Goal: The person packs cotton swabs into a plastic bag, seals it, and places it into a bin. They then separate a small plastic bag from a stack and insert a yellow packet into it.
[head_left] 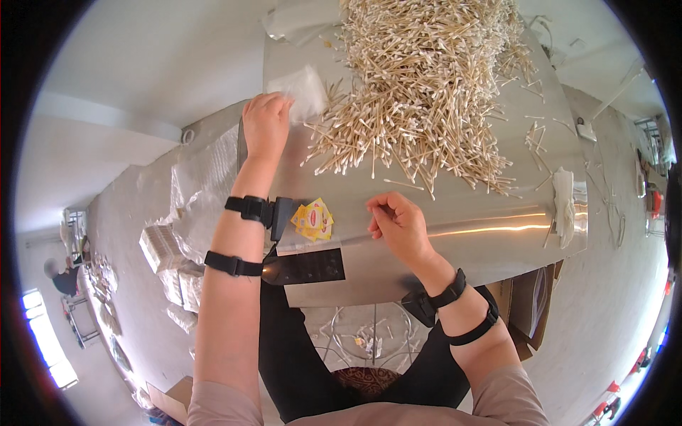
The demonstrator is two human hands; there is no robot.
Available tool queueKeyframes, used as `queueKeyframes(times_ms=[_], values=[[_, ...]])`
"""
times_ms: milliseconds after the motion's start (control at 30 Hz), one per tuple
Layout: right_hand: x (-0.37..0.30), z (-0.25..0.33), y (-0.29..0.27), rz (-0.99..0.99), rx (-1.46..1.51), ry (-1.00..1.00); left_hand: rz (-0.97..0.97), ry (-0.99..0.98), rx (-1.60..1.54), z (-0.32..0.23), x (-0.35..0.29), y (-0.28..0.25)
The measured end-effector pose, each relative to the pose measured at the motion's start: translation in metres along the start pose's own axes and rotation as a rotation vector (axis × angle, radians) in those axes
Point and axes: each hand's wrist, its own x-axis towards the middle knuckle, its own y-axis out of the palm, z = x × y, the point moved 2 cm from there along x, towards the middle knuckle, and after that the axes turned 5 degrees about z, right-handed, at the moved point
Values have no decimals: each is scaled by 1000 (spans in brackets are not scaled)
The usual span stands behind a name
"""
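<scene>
My left hand [267, 126] is over the table's far left side, its fingers closed on the edge of a clear plastic bag [304, 92], which looks thin and blurred. Just right of the bag spreads a big heap of cotton swabs [419, 85] with white tips and pale wooden sticks. My right hand [399, 226] hovers nearer to me, below the heap, its fingers curled in with nothing showing between them. Several yellow paper cards [312, 219] lie overlapped on the table between my forearms.
The shiny metal table [469, 245] has a dark flat panel [305, 267] near its front edge. A white glove [563, 206] lies at the right edge, with stray swabs [536, 138] nearby. More clear plastic [295, 21] sits at the far left. Wrapped packs [167, 252] stand left; an open carton [529, 305] stands right.
</scene>
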Motion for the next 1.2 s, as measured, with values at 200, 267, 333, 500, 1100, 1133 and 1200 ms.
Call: queueKeyframes(times_ms=[200, 267, 333, 500, 1100, 1133, 1200], values=[[-1, 1, 3, -3, 34, 24, 167, 301, 117, -28, -10, -23], [0, 2, 3, -4, 9, 45, 144, 287, 156, -35, -10, -37], [1, -2, -2, -20, -27, 69, 115, 274, 177, -53, -16, -49], [-10, 25, 35, -11, 259, -364, 370, 336, -36, -122, -83, -99], [-212, 13, 92, 32, -856, -445, 440, -1005, -1177, -214, -270, -197], [-219, 14, 94, 29, -880, -476, 419, -1092, -1332, -216, -277, -200], [-225, 23, 98, 44, -877, -544, 442, -1086, -1302, -215, -286, -209]])
